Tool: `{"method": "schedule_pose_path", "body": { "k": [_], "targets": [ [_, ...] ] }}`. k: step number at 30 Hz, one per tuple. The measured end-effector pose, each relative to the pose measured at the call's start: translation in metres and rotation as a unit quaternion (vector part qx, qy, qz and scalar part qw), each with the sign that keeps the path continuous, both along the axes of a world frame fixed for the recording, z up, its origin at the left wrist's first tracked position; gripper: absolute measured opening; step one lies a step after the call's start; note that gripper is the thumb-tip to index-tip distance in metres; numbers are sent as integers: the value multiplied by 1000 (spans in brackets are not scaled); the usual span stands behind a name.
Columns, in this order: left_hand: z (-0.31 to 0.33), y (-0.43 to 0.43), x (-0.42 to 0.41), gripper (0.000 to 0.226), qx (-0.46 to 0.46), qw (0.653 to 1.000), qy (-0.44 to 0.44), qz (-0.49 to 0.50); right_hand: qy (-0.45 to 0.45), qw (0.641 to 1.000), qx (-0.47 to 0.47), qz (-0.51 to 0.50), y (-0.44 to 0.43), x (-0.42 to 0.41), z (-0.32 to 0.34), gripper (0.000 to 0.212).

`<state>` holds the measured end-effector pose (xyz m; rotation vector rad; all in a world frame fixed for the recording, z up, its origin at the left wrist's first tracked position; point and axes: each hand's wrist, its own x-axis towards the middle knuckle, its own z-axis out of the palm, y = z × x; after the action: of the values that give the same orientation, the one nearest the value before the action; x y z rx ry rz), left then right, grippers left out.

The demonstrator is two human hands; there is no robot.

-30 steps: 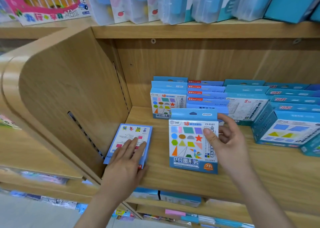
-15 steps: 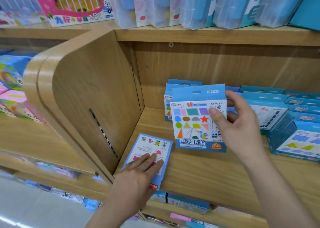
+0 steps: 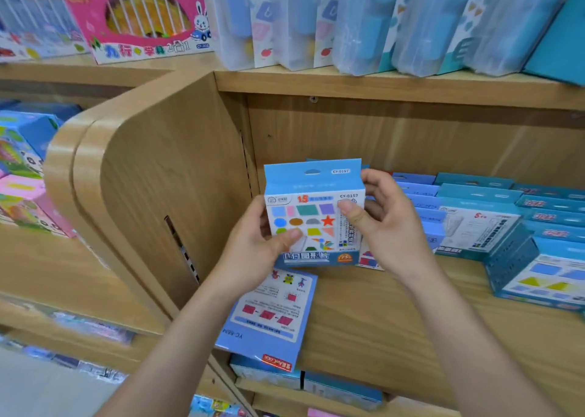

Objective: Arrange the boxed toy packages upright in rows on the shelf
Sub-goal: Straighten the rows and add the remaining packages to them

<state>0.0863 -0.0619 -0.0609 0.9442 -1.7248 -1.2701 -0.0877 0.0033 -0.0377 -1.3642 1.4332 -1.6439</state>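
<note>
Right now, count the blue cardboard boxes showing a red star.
1: the blue star-print box, gripped upright between left hand and right hand over the wooden shelf. Others may hide behind it.

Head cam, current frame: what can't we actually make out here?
- Upright rows: head view, left end blocked by the shapes box, left hand and right hand.
- Back face of that box: turned away from the camera.
- Flat box on the shelf: far end covered by the left hand.
- Tangram box: cut off by the right frame edge.
- Small print on the shapes box: blurred.
</note>
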Motion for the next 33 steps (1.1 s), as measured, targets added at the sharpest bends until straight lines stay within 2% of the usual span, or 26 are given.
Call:
{"method": "schedule_pose_path", "body": {
  "k": [2, 6, 13, 24, 29, 33],
  "targets": [
    [-1, -9, -3, 38, -35, 999, -15, 30, 88, 995, 9, -41, 2, -8, -2, 27],
    [-5, -29, -5, 36, -87, 990, -45, 101, 244, 959, 61, -130, 11, -30, -11, 43],
    [-29, -48, -18, 36, -86, 988, -109, 68, 402, 889, 133, -174, 22, -61, -23, 47],
    [-54, -59, -46, 39, -71, 974, -211, 37, 495, 831, 201, -156, 27, -63, -27, 51],
    [-59, -57, -48, 40, -43, 978, -190, 71, 499, 819, 220, -178, 28, -68, -28, 51],
    [-53, -54, -54, 47, -29, 983, -174, 48, 499, 816, 229, -180, 29, -74, -28, 53]
  ]
}}
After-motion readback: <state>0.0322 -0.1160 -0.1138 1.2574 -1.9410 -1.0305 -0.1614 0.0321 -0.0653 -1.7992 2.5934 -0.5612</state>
